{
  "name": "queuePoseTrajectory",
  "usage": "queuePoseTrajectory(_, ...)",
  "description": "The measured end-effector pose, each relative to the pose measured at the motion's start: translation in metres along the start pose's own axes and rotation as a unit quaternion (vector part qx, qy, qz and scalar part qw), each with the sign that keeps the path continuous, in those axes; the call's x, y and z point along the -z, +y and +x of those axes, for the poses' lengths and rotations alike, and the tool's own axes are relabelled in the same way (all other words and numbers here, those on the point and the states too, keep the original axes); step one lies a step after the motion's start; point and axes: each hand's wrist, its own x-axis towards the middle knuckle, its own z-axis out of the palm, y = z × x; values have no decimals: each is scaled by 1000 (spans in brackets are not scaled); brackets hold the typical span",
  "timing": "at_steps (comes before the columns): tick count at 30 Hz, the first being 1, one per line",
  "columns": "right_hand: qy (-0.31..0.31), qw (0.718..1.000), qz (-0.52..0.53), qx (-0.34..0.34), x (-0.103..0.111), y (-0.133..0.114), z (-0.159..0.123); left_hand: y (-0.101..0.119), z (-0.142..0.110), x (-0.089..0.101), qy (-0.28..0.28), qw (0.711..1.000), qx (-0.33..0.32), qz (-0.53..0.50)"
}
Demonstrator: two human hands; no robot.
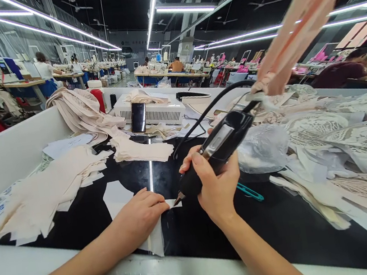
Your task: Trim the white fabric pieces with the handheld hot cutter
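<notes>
My right hand [215, 183] is wrapped round a black corded hand tool [221, 148], held like a pen with its metal tip [179, 198] down on the black worktop [196, 226]. My left hand [140, 216] lies with fingers curled, pressing down a thin pale fabric piece [118, 196] right beside the tip. The tool's black cable [201, 117] arcs up and back over the table.
Stacks of cream fabric pieces [50, 188] lie at left, white lace pieces [340, 133] at right. A teal snipper [250, 192] lies by my right wrist. Behind are a white box machine [155, 109], a phone [138, 117] and a clear bag [263, 149]. People sit at far tables.
</notes>
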Motion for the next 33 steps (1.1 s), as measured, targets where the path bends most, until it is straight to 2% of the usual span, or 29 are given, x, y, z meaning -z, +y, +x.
queuePoseTrajectory(16, -6, 1000, 1, 4, -3, 4, -4, -2, 1, 0, -3, 1000, -3, 8)
queuePoseTrajectory(22, 7, 1000, 5, 4, 3, -1, 1, 1, 2, 2, -3, 1000, -1, 0)
queuePoseTrajectory(28, 7, 1000, -5, 8, 8, 1, 1, 2, 2, 5, 5, 1000, -7, 11)
queuePoseTrajectory(33, 16, 1000, -21, 9, 6, 1, -2, 1, 0, -1, 31, 999, -9, 40)
